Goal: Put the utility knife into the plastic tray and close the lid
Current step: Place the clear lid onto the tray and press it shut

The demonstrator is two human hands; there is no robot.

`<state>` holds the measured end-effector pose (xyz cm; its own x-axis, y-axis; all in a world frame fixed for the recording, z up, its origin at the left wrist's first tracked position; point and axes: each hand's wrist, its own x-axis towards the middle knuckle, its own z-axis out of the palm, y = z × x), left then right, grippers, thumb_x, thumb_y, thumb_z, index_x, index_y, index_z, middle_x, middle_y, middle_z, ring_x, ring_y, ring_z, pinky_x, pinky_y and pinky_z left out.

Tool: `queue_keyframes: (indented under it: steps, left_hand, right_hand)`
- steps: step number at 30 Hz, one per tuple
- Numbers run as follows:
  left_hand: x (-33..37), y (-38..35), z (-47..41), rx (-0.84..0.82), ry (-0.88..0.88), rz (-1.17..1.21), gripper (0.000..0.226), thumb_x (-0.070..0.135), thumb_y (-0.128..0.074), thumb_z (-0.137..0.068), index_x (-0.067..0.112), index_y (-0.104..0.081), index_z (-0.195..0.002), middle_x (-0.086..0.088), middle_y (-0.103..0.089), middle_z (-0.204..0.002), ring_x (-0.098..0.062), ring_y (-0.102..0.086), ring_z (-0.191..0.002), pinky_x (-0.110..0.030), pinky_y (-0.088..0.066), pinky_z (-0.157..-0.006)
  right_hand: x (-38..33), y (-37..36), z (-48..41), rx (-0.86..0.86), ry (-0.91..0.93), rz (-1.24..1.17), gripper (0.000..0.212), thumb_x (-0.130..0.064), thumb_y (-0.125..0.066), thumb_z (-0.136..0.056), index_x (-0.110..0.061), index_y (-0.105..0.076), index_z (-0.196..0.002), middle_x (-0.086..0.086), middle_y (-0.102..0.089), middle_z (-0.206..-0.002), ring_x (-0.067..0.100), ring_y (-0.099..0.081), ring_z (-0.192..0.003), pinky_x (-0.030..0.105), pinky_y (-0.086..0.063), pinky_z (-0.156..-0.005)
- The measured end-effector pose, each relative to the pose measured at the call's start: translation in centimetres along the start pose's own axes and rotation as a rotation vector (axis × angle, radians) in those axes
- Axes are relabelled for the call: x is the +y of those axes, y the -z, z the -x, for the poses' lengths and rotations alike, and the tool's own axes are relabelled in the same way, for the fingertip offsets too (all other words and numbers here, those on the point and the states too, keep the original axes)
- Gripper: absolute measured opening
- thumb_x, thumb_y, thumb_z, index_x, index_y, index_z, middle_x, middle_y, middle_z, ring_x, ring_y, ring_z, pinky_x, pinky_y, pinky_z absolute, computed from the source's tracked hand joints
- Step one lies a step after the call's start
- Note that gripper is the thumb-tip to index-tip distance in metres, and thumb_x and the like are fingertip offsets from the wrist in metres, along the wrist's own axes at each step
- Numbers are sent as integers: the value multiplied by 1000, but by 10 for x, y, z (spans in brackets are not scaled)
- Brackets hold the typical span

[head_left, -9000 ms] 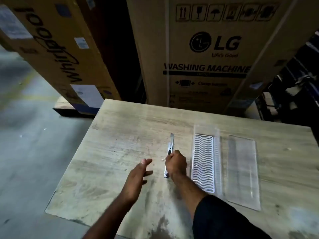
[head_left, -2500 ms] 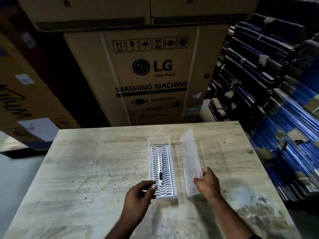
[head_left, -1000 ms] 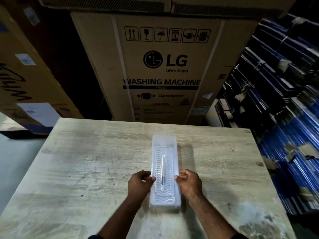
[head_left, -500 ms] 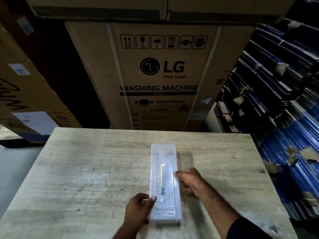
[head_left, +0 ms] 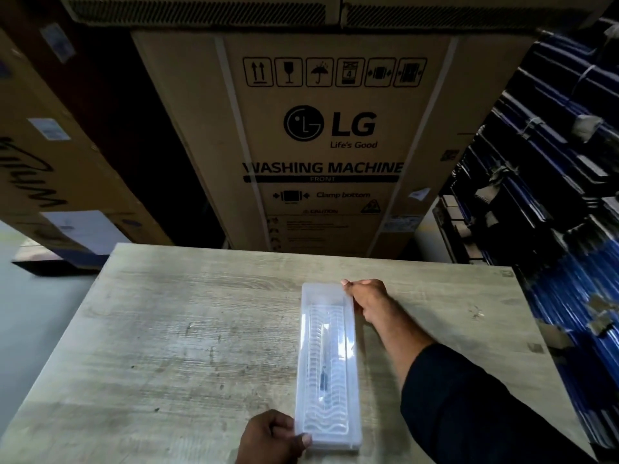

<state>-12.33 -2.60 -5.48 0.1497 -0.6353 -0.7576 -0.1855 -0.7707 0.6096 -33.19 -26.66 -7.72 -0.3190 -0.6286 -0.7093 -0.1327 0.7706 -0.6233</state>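
The long clear plastic tray (head_left: 330, 426) lies lengthwise on the wooden table (head_left: 187, 346), with its translucent lid (head_left: 323, 296) laid flat over it. Through the lid the utility knife (head_left: 324, 373) shows dimly, lying along the tray's wavy ribbed floor. My left hand (head_left: 273, 437) grips the tray's near left corner, thumb on top of the lid. My right hand (head_left: 366, 298) holds the far right corner, fingers pressed on the lid's edge. A dark sleeve covers my right forearm.
A large LG washing machine carton (head_left: 325, 145) stands just behind the table's far edge. Another carton (head_left: 50, 169) leans at the left. Stacks of blue flattened boxes (head_left: 552, 212) crowd the right side. Grey floor (head_left: 30, 313) shows at the left.
The knife went into the tray and the lid swung over it. In the last half second my right hand slid up to the far corner and my left hand to the near corner.
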Motion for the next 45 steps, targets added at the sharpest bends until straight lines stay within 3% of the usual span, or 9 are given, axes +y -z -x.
queue_keyframes:
  steps: [8,14,17,20,23,28,30,38,45]
  left_hand:
    - [-14,-9,3,-102,162,276,27,-20,-87,-63,-16,-69,-83,-24,-73,-61,-32,-71,-64,-39,-63,-63]
    - [-23,-6,-2,-23,41,80,48,9,-96,-43,-7,-73,-81,-16,-75,-59,-21,-71,-54,-26,-57,-57]
    - [-14,-4,-9,-22,-93,-179,59,18,-98,-50,11,-72,-103,2,-71,-70,4,-64,-54,-10,-51,-59]
    - [9,6,-8,-73,-267,-612,132,58,-89,-48,28,-25,-159,-1,-47,-146,-10,-59,-125,-27,-52,-100]
    - [52,12,-16,-97,-454,-965,152,76,-80,-47,35,12,-161,0,5,-172,-27,-13,-159,-50,-32,-121]
    - [136,1,-66,-168,-698,-1300,155,69,-88,-51,28,13,-162,-6,19,-173,-32,9,-161,-50,-12,-130]
    - [160,-13,-81,-198,-745,-1437,158,64,-91,-51,24,14,-162,-11,23,-171,-34,13,-159,-51,-9,-130]
    - [183,-36,-99,-242,-753,-1621,156,51,-97,-52,15,7,-163,-12,15,-173,-35,8,-160,-54,-16,-130]
    - [180,-35,-103,-242,-752,-1599,155,46,-98,-52,16,5,-163,-11,14,-173,-34,8,-160,-54,-16,-130]
  right_hand:
    - [-2,6,-11,-103,-125,-29,21,-16,-86,-76,-8,-77,-92,15,-76,-95,34,-74,-89,49,-60,-91]
    - [-1,0,-3,-33,-50,-42,21,-14,-84,-78,-5,-76,-95,13,-76,-93,29,-73,-88,39,-61,-88]
    - [3,-4,3,69,112,47,14,-15,-81,-81,-7,-77,-91,8,-78,-93,24,-72,-88,27,-55,-82]
    - [9,-1,16,73,337,280,30,-22,-73,-89,-9,-72,-116,12,-74,-117,29,-69,-111,31,-53,-93]
    - [25,11,42,20,471,497,73,-41,-68,-91,-15,-39,-152,13,-45,-154,31,-48,-138,41,-42,-112]
    - [97,43,121,-262,791,934,123,-80,-63,-70,-26,0,-161,-8,12,-169,13,10,-155,38,-6,-128]
    - [122,50,147,-379,826,1149,133,-74,-71,-65,-27,11,-159,-7,26,-165,15,25,-152,42,7,-125]
    - [139,51,160,-444,843,1321,111,-28,-78,-80,-25,0,-160,-5,29,-160,11,29,-143,49,4,-126]
    - [138,53,150,-449,783,1265,106,-31,-80,-77,-35,-11,-159,-15,18,-164,0,25,-142,47,0,-125]
